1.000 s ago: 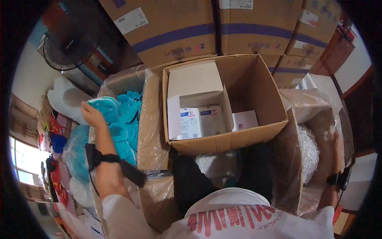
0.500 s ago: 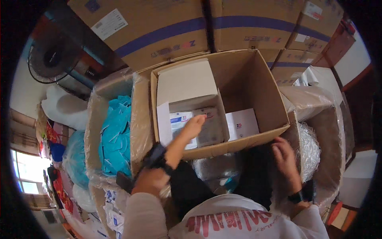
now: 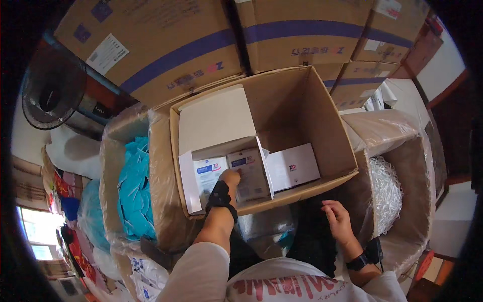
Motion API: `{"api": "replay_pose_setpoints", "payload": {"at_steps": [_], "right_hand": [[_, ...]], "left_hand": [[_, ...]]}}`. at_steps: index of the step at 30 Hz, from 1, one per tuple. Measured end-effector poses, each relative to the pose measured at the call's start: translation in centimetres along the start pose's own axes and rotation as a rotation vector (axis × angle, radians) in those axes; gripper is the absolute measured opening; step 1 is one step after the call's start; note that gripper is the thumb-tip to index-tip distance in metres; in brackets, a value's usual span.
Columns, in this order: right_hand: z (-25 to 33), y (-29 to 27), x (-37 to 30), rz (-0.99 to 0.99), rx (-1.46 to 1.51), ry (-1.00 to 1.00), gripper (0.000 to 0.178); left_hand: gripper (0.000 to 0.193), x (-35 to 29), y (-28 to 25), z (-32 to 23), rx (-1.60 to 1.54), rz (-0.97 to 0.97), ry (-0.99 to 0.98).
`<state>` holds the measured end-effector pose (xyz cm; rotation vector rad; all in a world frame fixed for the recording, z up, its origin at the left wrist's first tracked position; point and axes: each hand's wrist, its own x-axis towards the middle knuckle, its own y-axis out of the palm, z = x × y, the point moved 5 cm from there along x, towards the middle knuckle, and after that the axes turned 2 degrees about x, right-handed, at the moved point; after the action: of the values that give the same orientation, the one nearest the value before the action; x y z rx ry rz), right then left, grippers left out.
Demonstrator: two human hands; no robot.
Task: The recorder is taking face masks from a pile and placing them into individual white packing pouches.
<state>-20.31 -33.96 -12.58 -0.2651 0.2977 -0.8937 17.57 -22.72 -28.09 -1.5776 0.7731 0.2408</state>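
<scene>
A white carton (image 3: 190, 183) with its lid folded up stands in the left part of a large brown cardboard box (image 3: 332, 121). Inside the carton two packets, a white-and-blue one (image 3: 207, 171) and a greyish one (image 3: 250, 176), lie side by side. My left hand (image 3: 231, 178) reaches into the carton over the place where the packets meet; its fingers are mostly hidden under the hand. To the right, a closed white box (image 3: 294, 167) lies on the large box's bottom. My right hand (image 3: 339, 221) hovers by my lap below the large box, fingers loosely bent and apart, holding nothing.
A plastic-lined box of teal packets (image 3: 135, 191) stands at left, and another with white shredded strips (image 3: 386, 196) at right. Large sealed cartons (image 3: 302, 35) are stacked behind. A black fan (image 3: 53, 95) stands far left. White-and-blue packets (image 3: 148, 282) lie lower left.
My left hand has moved down toward the near end of the packets. My right hand has drawn away from the large box's near edge toward my lap. The view has shifted slightly.
</scene>
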Motion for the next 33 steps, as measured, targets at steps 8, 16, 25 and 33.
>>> {"api": "replay_pose_setpoints", "payload": {"at_steps": [8,16,25,33], "right_hand": [[0.1,-0.3,0.1,-0.017,0.034,-0.019,0.016],[1.6,0.8,-0.6,0.019,0.068,-0.05,0.016],[6.4,2.1,-0.8,0.093,0.115,-0.117,0.019],[17.6,9.8,-0.9,0.382,0.419,-0.195,0.027]], "left_hand": [[0.043,1.2,1.0,1.4,-0.27,-0.206,-0.018],[0.03,-4.2,-3.6,-0.3,-0.588,-0.437,0.166],[0.022,-12.9,-14.9,1.5,-1.595,-0.126,0.547],[0.032,-20.5,-17.3,2.8,-1.885,0.263,0.748]]}}
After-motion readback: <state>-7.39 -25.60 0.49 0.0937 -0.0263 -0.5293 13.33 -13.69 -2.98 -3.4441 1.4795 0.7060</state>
